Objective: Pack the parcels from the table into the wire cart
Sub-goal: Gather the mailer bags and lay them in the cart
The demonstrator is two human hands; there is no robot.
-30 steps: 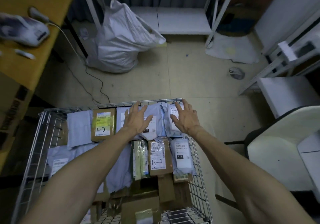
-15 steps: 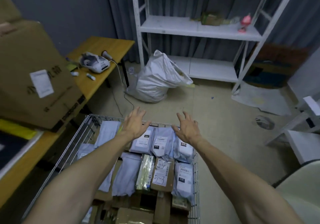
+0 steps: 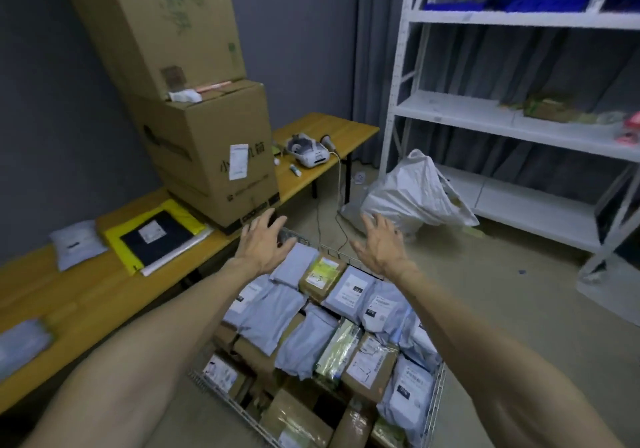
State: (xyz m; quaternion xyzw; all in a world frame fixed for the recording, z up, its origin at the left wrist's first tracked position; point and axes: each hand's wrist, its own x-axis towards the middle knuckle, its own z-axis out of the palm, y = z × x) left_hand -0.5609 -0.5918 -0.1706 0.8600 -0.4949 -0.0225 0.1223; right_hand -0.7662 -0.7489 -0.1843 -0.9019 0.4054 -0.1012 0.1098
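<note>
The wire cart [image 3: 437, 392] below me is packed with several grey mailer bags and brown boxes, among them a box marked 1-3 [image 3: 321, 277]. My left hand [image 3: 264, 244] hovers above the cart's far left corner, fingers spread and holding nothing. My right hand [image 3: 378, 244] hovers above the cart's far rim, also spread and holding nothing. On the wooden table [image 3: 86, 295] to the left lie a grey mailer [image 3: 78, 248], a dark parcel on a yellow bag [image 3: 156, 239] and another grey mailer [image 3: 20, 343] at the near left.
Two large cardboard boxes [image 3: 214, 156] are stacked on the table beside a label printer [image 3: 308, 151] with a trailing cable. A full white sack [image 3: 415, 198] sits on the floor in front of white metal shelving [image 3: 519, 129].
Both hands have lifted off the parcels in the cart and now hover above its far end. My view has swung up and left, bringing the table and its parcels into sight.
</note>
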